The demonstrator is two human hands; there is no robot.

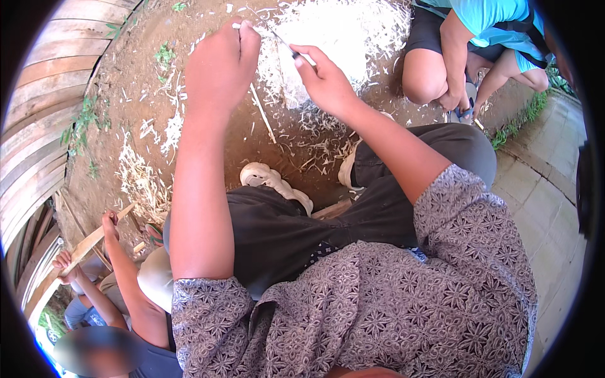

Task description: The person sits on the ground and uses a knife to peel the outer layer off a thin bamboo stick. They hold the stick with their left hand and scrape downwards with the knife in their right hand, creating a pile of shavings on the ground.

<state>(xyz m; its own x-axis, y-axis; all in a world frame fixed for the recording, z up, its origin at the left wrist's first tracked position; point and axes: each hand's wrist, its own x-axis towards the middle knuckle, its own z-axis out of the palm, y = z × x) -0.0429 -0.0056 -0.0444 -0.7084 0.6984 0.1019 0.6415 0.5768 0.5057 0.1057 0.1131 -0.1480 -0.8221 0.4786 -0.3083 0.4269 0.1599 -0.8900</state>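
Note:
Both my arms reach forward over the ground. My left hand [222, 66] is closed in a fist, thumb along the top. A short pale end of a thin wooden stick [237, 26] pokes out by the thumb; the rest is hidden in the fist. To its right, my right hand [322, 80] grips a small knife [283, 41] by its dark handle, fingers only partly curled. The thin blade points up and left, past the left fist, and I cannot tell whether it touches the stick. Beyond both hands lies a bright heap of pale wood shavings [340, 41].
A thin pale stick [263, 114] shows below the hands. More shavings [142, 179] lie at left, near a curved plank wall [57, 75]. One person in blue [498, 25] crouches at upper right; another [148, 302] at lower left holds a long wood strip [82, 252].

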